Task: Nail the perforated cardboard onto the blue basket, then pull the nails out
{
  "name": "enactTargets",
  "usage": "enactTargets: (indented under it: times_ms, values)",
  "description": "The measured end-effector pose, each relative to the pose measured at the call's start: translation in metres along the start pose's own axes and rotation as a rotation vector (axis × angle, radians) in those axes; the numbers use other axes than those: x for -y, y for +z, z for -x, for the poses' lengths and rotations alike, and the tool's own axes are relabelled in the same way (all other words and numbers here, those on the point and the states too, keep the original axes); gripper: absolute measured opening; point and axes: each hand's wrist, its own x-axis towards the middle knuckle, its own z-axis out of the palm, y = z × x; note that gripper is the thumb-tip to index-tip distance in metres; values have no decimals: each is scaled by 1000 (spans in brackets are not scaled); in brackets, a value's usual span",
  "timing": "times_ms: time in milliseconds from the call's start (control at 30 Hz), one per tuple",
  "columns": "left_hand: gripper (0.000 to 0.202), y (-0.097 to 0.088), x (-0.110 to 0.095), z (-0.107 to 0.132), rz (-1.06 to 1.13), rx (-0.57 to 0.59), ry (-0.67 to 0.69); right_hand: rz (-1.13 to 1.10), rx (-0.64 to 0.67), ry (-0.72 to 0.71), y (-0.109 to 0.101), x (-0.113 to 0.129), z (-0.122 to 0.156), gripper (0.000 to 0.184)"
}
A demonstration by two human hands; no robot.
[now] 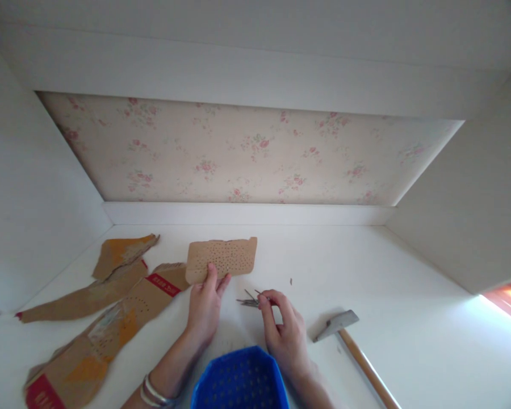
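Note:
My left hand (pixel 205 309) grips the lower edge of a small piece of cardboard (pixel 230 257), thumb on its front face. Many small holes dot this piece, which is tilted up toward me. Just to its lower right, my right hand (pixel 283 324) is closed in a pinch on a thin metal nail (pixel 259 292). Several more nails (pixel 247 303) lie in a small heap at those fingertips. Which of them the fingers touch is hard to make out. A blue plastic basket (pixel 241 363) with a perforated bottom stands between my forearms.
A hammer (pixel 336 325) with a wooden handle lies on the white surface (pixel 344 255) at right. Torn cardboard strips (pixel 85 289) with red print and orange tape cover the left side. A tiny brown scrap (pixel 291 281) lies near the middle. White panels enclose the sides and back.

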Motion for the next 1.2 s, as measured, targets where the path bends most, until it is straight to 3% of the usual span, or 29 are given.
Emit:
enactTargets:
  times_ms: [33, 133, 333, 733, 1000, 1200]
  values:
    - [3, 0, -3, -3, 46, -23, 5, 7, 21, 30, 0, 0, -1, 10]
    - [14, -1, -7, -9, 116, -47, -51, 32, 106, 55, 1, -4, -6, 14]
    - [16, -2, -4, -7, 159, -46, -115, 100, 231, -18, 2, -7, -12, 21]
    - [26, 2, -5, -3, 217, -6, -233, 210, 218, 23, 6, -5, -11, 21]
    - [6, -3, 1, -1, 82, 119, -233, 205, 220, 10, 7, -7, -11, 16]
    - [21, -4, 3, -2, 29, 160, -227, 141, 180, -42, 4, -4, -9, 17]
